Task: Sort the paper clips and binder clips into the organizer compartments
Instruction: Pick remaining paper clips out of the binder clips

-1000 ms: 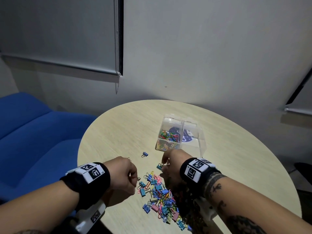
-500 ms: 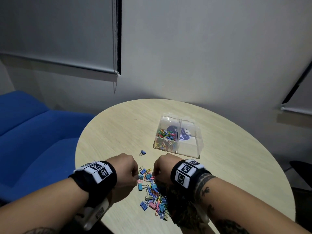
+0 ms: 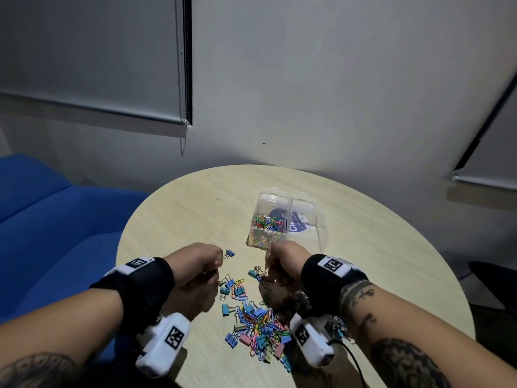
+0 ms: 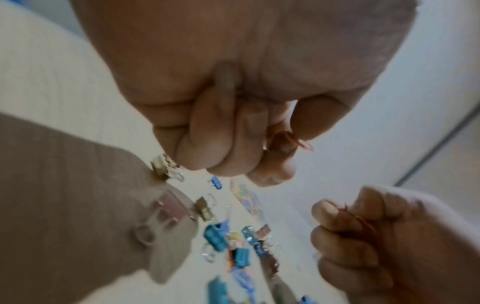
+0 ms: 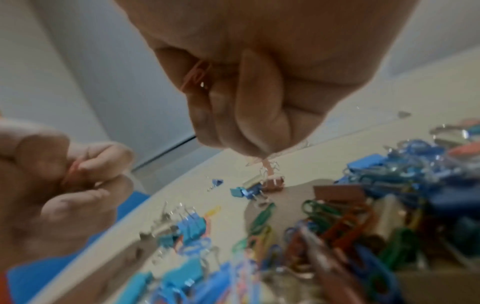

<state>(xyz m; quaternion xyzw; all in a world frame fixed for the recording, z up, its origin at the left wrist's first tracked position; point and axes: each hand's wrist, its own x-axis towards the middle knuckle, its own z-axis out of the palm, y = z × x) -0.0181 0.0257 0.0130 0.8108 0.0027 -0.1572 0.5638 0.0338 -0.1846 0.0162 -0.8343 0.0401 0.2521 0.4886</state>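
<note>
We note a round wooden counter [image 3: 363, 261] against a grey wall; both hands' fingers [image 4: 207, 144] curl tight, each pinching a red paper clip [image 4: 298, 142].

The place looked like an office meeting room. A round, pale wood-grain surface [image 3: 363, 247] stood against a plain grey wall [image 3: 335, 79], with a blue upholstered sofa [image 3: 56, 233] beside it. A grey roller blind [image 3: 89, 57] hung down over the window.
</note>
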